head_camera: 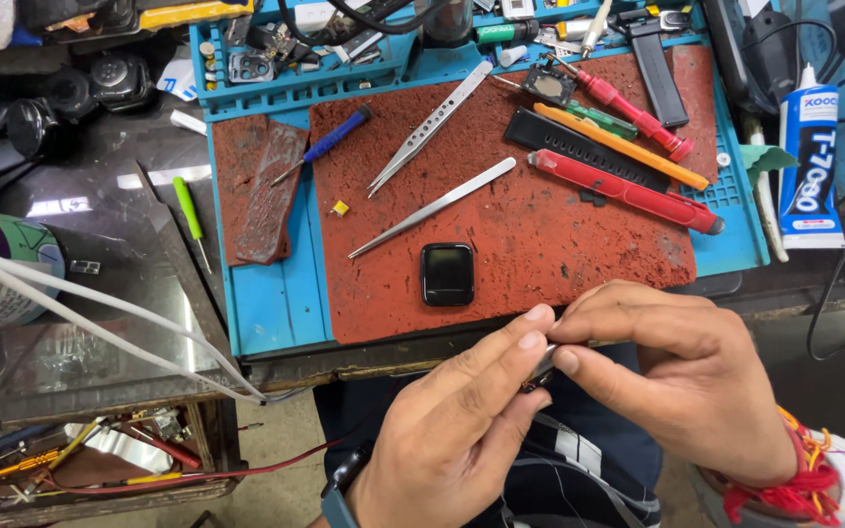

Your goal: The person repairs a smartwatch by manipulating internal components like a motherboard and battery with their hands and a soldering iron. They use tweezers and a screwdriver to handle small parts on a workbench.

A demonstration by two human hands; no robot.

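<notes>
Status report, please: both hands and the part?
Left hand and right hand pinch one small metal part together, below bench edge. Square black screen lies untouched on red mat.

One head camera looks steeply down, close over the workbench mat [276, 303].

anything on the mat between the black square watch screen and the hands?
Nothing. In the head view, only bare red mat separates the black square screen from the left hand and right hand, which pinch a small metallic part.
</notes>
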